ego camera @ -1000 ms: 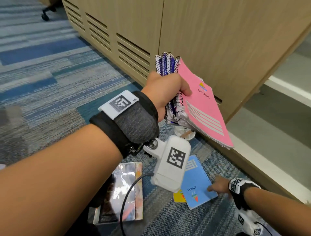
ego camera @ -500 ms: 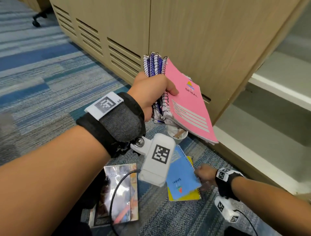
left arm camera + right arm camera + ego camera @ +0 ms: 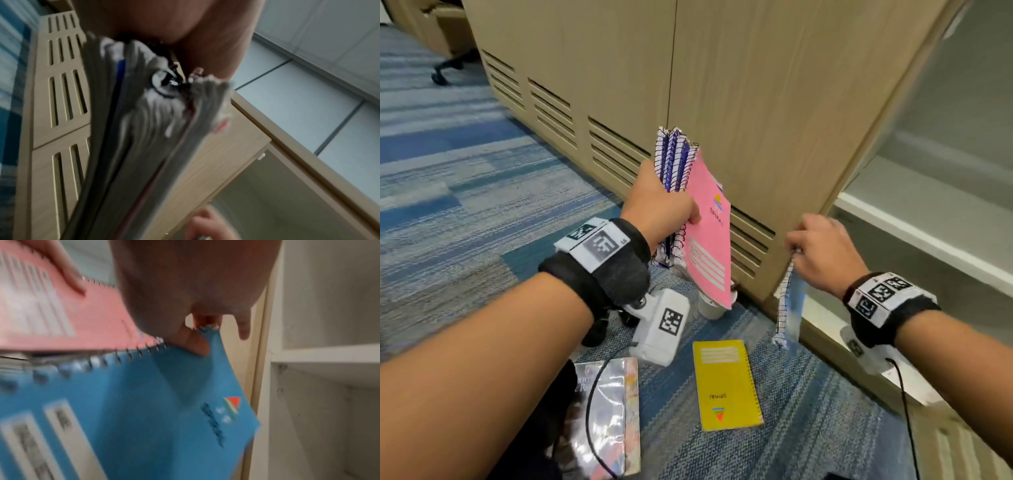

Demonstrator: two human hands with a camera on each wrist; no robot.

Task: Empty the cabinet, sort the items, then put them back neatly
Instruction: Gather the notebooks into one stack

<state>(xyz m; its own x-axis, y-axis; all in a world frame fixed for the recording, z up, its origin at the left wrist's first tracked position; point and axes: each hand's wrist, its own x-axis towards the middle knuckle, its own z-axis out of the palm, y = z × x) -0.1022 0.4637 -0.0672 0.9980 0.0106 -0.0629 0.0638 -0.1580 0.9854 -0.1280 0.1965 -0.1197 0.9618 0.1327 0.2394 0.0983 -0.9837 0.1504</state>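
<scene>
My left hand (image 3: 664, 205) grips a stack of spiral notebooks (image 3: 678, 164) upright in front of the cabinet door (image 3: 774, 120), a pink notebook (image 3: 709, 240) outermost. The stack's page edges (image 3: 144, 129) fill the left wrist view. To the right, my right hand (image 3: 822, 246) pinches a blue spiral notebook (image 3: 787, 308) by its top corner, so it hangs edge-on above the floor; the right wrist view shows its blue cover (image 3: 144, 402) under the pinching fingers (image 3: 197, 344). A yellow spiral notebook (image 3: 726, 383) lies flat on the carpet below.
A glossy book (image 3: 606, 414) lies on the carpet at lower left. A white paper cup (image 3: 710, 308) stands behind the pink notebook's lower end. The open cabinet's white shelves (image 3: 928, 233) are on the right. A chair base (image 3: 448, 68) sits far left.
My right hand has lifted the blue notebook off the yellow one on the floor and raised it beside the stack. The left hand still holds the stack, now more upright.
</scene>
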